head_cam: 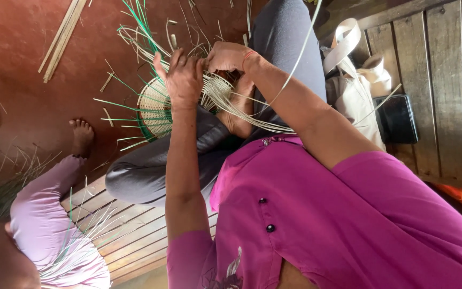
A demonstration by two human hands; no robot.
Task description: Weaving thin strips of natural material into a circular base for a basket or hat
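Left hand is pressed flat on the rim of one half-woven basket, fingers spread a little. Right hand pinches pale cane strips at the basket's right edge. The basket rests on the person's knee, tilted on edge, directly under both hands, with the left hand covering more of it. Loose strips trail right, long axis toward the pink shirt. One black box and one cream bag lie far right. Another person's bare foot is at left.
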